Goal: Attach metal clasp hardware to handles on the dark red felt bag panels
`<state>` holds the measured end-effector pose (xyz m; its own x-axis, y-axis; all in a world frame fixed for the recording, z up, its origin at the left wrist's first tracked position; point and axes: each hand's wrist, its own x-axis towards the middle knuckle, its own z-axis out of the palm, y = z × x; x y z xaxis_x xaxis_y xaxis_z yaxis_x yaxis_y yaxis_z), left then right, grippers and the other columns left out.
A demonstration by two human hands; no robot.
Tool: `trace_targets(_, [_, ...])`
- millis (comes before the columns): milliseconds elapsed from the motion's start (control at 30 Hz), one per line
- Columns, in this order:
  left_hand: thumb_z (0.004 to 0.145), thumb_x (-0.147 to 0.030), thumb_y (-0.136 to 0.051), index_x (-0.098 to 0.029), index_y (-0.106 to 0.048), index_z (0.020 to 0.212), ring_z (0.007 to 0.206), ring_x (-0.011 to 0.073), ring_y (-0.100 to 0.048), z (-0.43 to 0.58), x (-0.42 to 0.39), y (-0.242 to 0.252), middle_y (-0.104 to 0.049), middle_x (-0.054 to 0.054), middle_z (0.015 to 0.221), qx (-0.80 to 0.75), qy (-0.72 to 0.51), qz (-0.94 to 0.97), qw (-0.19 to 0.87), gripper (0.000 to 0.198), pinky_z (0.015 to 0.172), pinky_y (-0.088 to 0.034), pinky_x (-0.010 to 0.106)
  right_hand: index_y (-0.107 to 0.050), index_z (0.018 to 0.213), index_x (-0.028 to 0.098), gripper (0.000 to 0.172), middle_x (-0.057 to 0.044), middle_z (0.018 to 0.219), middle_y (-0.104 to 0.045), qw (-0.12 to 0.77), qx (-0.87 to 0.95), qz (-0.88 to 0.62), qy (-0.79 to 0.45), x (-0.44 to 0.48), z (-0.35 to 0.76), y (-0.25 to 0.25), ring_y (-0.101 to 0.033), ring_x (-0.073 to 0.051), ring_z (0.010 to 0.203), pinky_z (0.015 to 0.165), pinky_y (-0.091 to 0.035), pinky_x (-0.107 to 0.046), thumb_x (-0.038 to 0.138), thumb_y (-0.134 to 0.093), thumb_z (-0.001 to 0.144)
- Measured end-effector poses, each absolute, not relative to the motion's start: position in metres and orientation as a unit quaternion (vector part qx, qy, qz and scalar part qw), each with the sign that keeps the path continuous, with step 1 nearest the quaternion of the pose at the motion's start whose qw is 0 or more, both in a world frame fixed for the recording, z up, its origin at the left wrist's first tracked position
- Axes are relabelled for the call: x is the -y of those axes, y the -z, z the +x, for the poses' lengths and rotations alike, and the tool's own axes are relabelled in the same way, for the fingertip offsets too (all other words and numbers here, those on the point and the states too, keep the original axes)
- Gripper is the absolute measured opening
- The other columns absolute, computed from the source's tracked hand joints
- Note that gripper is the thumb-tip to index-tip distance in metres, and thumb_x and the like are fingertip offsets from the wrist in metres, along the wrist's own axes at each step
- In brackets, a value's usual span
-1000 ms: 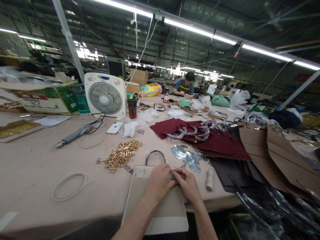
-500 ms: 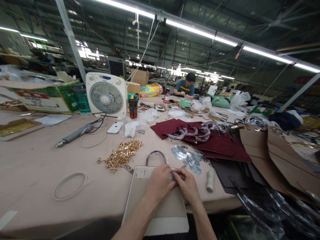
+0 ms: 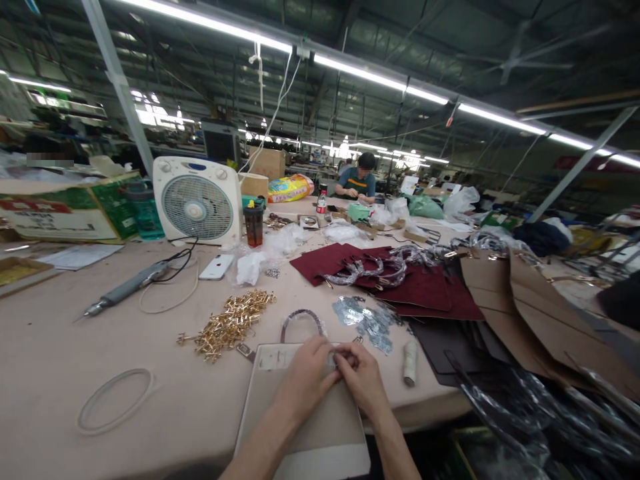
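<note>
A beige bag panel (image 3: 327,423) lies at the table's front edge, partly overhanging it. A dark, plastic-wrapped handle (image 3: 303,313) arches beyond its top edge. My left hand (image 3: 307,370) grips the panel near its top edge, fingers bent and thumb pointing right. Beside it, my right hand (image 3: 360,373) is closed in a pinch at the panel's upper right. A small greyish piece shows by the fingertips, too hidden to name. A dark strap with a gold buckle (image 3: 245,351) sticks out at the panel's upper left.
Gold-coloured fasteners (image 3: 230,323) are heaped left of the handle, flat metal plates (image 3: 367,320) right. A thread spool (image 3: 410,363) stands near burgundy panels (image 3: 345,263). Leftward lie a power screwdriver (image 3: 125,287), phone (image 3: 216,267) and fan (image 3: 197,203). A co-worker (image 3: 357,180) sits across.
The camera view has shifted, so the whole scene sits slightly left and lower. Both hands stay at the panel's top, with the right fingers bunched slightly differently.
</note>
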<state>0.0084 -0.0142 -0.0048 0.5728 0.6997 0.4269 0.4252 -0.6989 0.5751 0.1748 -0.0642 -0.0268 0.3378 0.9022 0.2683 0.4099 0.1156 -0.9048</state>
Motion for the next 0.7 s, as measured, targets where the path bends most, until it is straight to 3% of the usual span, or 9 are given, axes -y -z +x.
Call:
trace_targets(100, [0.084,-0.016,-0.079,-0.023,-0.066,0.12,0.12,0.0293,-0.063,-0.008,0.013,0.004,-0.068,0.008,0.127,-0.334,-0.324,0.872,0.153,0.039,0.103,-0.054,0.046,-0.078,0.094,0.022,0.015,-0.004,0.084,-0.07,0.531,0.519,-0.631,-0.226,0.064,0.173,0.023,-0.061,-0.019,0.068,0.066,-0.051,-0.03,0.032,-0.068,0.088])
trace_targets(200, [0.088,-0.023,-0.077,-0.024,-0.07,0.114,0.113,0.0306,-0.065,-0.029,0.008,0.009,-0.071,0.006,0.122,-0.358,-0.328,0.87,0.088,0.027,0.098,-0.056,0.049,-0.078,0.091,0.022,0.013,-0.003,0.082,-0.068,0.531,0.517,-0.635,-0.217,0.066,0.172,0.018,-0.061,-0.019,0.069,0.067,-0.05,-0.03,0.028,-0.067,0.086])
trace_targets(400, [0.1,-0.038,-0.064,-0.025,-0.074,0.114,0.105,0.028,-0.069,-0.048,-0.002,0.029,-0.074,0.007,0.116,-0.328,-0.39,0.859,0.039,0.022,0.092,-0.059,0.045,-0.078,0.091,0.021,0.016,-0.004,0.087,-0.069,0.557,0.494,-0.62,-0.248,0.071,0.17,0.008,-0.062,-0.019,0.075,0.071,-0.049,-0.029,0.033,-0.068,0.088])
trace_targets(467, [0.1,-0.041,-0.063,-0.026,-0.075,0.113,0.104,0.0278,-0.069,-0.046,-0.003,0.031,-0.074,0.007,0.115,-0.333,-0.397,0.854,0.042,0.023,0.091,-0.06,0.046,-0.077,0.095,0.021,0.021,-0.004,0.088,-0.07,0.584,0.471,-0.599,-0.279,0.073,0.171,0.009,-0.062,-0.02,0.076,0.07,-0.049,-0.029,0.039,-0.069,0.089])
trace_targets(567, [0.102,-0.042,-0.06,-0.027,-0.076,0.111,0.102,0.0269,-0.07,-0.044,-0.004,0.028,-0.074,0.006,0.114,-0.334,-0.397,0.853,0.052,0.024,0.089,-0.06,0.045,-0.074,0.106,0.019,0.036,0.0,0.071,-0.062,0.641,0.403,-0.569,-0.32,0.072,0.176,0.017,-0.054,-0.016,0.061,0.057,-0.042,-0.026,0.051,-0.07,0.09])
trace_targets(700, [0.103,-0.041,-0.057,-0.028,-0.077,0.11,0.1,0.0261,-0.07,-0.044,-0.003,0.024,-0.074,0.006,0.113,-0.33,-0.403,0.852,0.053,0.025,0.089,-0.06,0.044,-0.072,0.113,0.018,0.048,0.004,0.061,-0.053,0.703,0.323,-0.588,-0.235,0.065,0.196,0.027,-0.045,-0.015,0.053,0.05,-0.036,-0.026,0.059,-0.067,0.09])
